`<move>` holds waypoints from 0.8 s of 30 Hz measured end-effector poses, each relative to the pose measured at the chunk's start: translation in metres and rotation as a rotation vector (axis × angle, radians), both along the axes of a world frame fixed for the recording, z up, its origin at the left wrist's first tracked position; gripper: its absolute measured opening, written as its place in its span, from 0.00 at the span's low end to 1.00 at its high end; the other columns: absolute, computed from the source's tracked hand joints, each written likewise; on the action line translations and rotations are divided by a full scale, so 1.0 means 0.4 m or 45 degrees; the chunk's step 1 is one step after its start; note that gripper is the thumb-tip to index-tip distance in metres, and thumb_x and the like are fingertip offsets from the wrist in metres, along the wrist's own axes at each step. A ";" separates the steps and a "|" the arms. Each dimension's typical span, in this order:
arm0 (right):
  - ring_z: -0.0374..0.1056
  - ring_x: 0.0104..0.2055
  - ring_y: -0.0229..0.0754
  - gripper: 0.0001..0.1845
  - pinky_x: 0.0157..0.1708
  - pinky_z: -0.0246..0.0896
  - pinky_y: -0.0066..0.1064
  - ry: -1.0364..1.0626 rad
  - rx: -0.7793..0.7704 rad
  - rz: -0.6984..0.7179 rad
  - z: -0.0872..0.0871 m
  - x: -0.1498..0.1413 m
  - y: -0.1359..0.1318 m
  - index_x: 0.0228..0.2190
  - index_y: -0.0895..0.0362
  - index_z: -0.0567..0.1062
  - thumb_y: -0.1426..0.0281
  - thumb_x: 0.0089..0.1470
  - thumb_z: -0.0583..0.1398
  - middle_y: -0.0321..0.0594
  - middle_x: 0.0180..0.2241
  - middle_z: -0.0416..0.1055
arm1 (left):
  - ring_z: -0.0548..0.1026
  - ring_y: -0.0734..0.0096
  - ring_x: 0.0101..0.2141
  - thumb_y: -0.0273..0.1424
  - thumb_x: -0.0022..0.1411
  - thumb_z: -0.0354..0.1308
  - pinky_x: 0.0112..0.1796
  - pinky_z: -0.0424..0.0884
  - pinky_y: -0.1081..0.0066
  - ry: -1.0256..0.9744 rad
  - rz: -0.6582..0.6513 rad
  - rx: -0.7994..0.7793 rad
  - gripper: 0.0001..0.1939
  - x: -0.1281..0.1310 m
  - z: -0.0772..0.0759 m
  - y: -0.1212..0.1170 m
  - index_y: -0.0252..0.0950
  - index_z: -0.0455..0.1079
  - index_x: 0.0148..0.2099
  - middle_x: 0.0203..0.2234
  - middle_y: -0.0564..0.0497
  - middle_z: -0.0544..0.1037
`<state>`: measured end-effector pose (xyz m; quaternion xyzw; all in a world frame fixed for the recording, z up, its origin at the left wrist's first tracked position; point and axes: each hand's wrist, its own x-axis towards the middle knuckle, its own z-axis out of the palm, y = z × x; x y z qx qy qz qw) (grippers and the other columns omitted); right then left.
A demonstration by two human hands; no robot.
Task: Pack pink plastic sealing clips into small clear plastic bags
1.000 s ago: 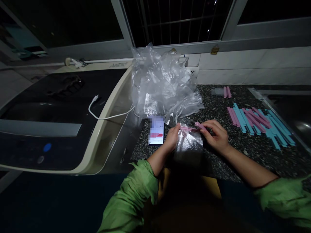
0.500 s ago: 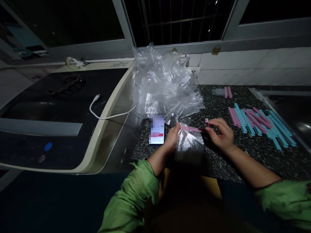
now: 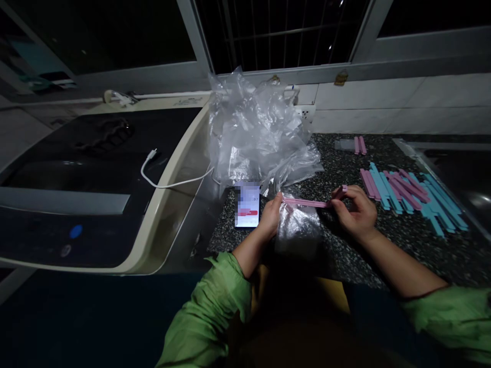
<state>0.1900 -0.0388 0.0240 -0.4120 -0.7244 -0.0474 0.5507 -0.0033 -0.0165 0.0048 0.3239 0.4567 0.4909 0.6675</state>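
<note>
A pink bag sealing clip (image 3: 305, 203) runs across the upper edge of a small clear plastic bag (image 3: 297, 232), which hangs down below it. My left hand (image 3: 271, 217) is closed on the clip's left end, thumb along the top, together with the bag's corner. At the other end my right hand (image 3: 355, 210) is closed, thumb and fingers pinching a pink piece that sticks up at an angle. Whether that piece is part of the same clip or a second one, I cannot tell. A lit phone (image 3: 248, 207) lies beside my left hand.
Several pink and blue clips (image 3: 402, 191) lie heaped on the speckled counter (image 3: 337, 255) at right. Behind them lies a small bag with two pink clips (image 3: 359, 145). Crumpled plastic bags (image 3: 261, 128) pile up at the back. A washing machine (image 3: 88, 189) with a white cable (image 3: 172, 185) stands left.
My right hand has shifted slightly right, and the pink piece in it has gone from upright to slanted. The bag and left hand have moved slightly left.
</note>
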 end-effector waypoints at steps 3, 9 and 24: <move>0.66 0.29 0.45 0.04 0.29 0.63 0.41 0.008 0.040 0.024 -0.001 0.002 0.000 0.31 0.53 0.68 0.70 0.51 0.59 0.41 0.27 0.70 | 0.67 0.71 0.21 0.53 0.48 0.57 0.26 0.61 0.72 0.000 0.003 0.014 0.25 -0.001 -0.002 0.001 0.33 0.70 0.23 0.14 0.52 0.69; 0.66 0.29 0.45 0.05 0.30 0.63 0.42 0.037 0.026 0.029 -0.009 0.012 0.002 0.31 0.52 0.67 0.69 0.50 0.59 0.41 0.27 0.70 | 0.65 0.74 0.19 0.52 0.49 0.58 0.26 0.61 0.72 -0.019 0.021 -0.010 0.25 0.001 0.003 0.001 0.33 0.68 0.21 0.13 0.52 0.68; 0.68 0.32 0.46 0.06 0.34 0.66 0.41 0.155 -0.108 -0.067 -0.018 0.032 -0.007 0.31 0.53 0.70 0.65 0.51 0.58 0.43 0.30 0.71 | 0.67 0.74 0.18 0.53 0.43 0.61 0.24 0.63 0.72 -0.136 0.072 -0.021 0.25 0.000 -0.026 0.014 0.33 0.69 0.22 0.14 0.52 0.70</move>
